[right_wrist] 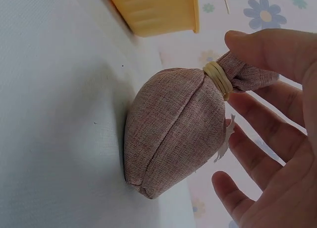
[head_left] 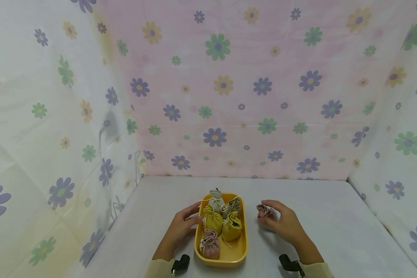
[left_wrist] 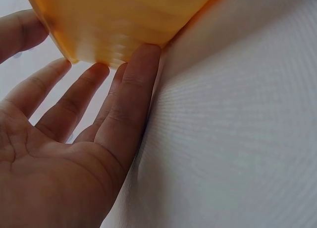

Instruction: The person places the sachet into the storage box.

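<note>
In the head view, a yellow plastic tray [head_left: 234, 253] holds several small drawstring pouches: a pale one [head_left: 216, 202], a dark olive one [head_left: 234, 207], two yellow-green ones, and a mauve one [head_left: 210, 247] at the near end. My left hand [head_left: 178, 227] rests its fingertips against the tray's left wall; in the left wrist view these fingers [left_wrist: 131, 94] are only slightly bent. To the right of the tray, my right hand [head_left: 286, 224] holds a mauve-brown pouch [right_wrist: 171, 131] near its gathered neck, thumb on one side and fingers on the other. The pouch's bottom touches the table, tilted.
A white table surface [head_left: 333, 216] lies under everything. Flower-patterned curtains [head_left: 229, 96] enclose the back and both sides. Black camera mounts [head_left: 181, 263] sit at both wrists, near the tray's front end.
</note>
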Motion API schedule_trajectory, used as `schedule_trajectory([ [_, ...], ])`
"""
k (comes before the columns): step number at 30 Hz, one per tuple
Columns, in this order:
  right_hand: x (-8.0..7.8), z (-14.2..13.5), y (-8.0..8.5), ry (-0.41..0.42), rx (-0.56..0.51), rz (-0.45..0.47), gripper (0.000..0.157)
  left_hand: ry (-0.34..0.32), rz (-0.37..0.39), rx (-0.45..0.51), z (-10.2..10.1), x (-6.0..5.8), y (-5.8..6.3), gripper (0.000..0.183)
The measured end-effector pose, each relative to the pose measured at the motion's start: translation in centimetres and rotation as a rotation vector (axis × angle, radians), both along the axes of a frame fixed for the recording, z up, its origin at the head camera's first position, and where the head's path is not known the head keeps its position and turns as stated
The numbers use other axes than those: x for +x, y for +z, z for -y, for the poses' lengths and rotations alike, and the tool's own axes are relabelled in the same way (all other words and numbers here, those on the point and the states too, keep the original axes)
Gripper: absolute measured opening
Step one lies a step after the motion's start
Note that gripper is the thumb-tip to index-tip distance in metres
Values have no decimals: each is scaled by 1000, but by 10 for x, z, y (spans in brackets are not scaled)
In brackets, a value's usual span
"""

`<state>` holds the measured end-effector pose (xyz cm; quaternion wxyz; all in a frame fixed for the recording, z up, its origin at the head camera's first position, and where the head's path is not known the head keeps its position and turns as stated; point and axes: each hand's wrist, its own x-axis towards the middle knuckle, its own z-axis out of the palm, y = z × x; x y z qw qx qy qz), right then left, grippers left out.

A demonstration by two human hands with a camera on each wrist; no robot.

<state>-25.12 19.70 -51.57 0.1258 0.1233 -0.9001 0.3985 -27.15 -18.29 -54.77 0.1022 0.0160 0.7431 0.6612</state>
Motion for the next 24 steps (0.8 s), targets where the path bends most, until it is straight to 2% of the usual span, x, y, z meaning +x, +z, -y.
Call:
schedule_trajectory([
  [11, -3, -1, -3, -35, -47, 32, 40, 6, -1, -6, 0, -1, -1, 66],
  [17, -3, -2, -2, -73, -38, -18, 31, 6, -1, -8, 0, -1, -1, 66],
  [24, -4, -5, -2, -128, -54, -33, 26, -2, -3, -9, 0, 0, 0, 66],
])
